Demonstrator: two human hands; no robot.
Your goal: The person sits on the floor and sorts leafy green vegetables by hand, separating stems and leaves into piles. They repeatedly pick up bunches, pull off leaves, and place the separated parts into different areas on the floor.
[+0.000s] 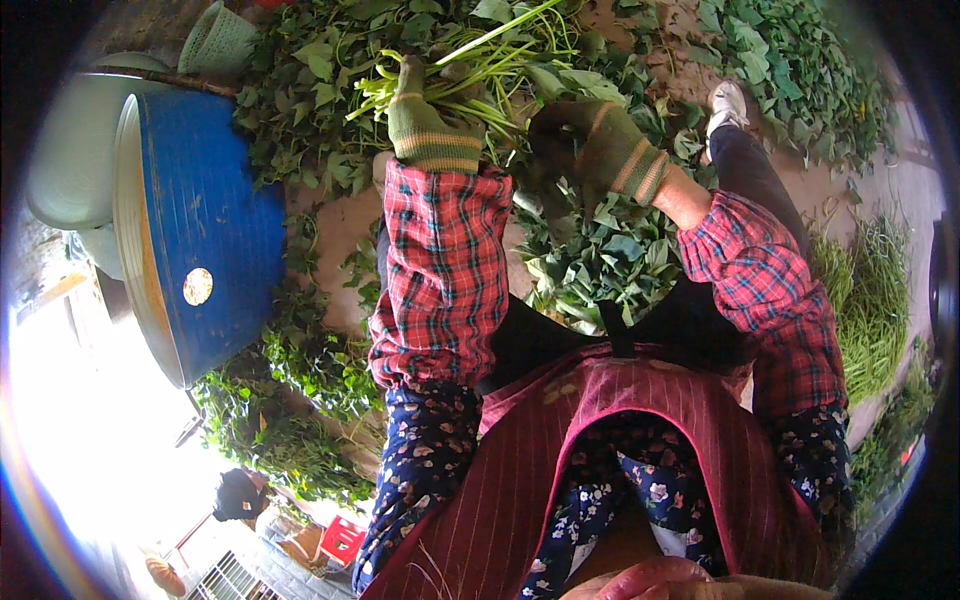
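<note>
Green knit work gloves with tan stripes cover both hands. At the upper middle, my left hand point(439, 105) is closed around a bundle of long pale-green leaf stems point(480, 71), their ends jutting out to the left and leaves trailing to the right. Just right of the bundle is my right hand point(581, 150), its dark palm side and fingers in shadow; whether it pinches a leaf or stem I cannot tell. Beneath it, between my legs, lies a heap of broad green leaves point(611, 251). More leafy vines point(315, 82) spread behind the bundle.
A large blue tub point(214, 225) lies at the left, near a pale green basket point(217, 41). Leaf piles point(802, 82) cover the upper right floor; a mound of bare green stems point(870, 315) lies at the right. A red plastic crate point(343, 540) is at the lower left.
</note>
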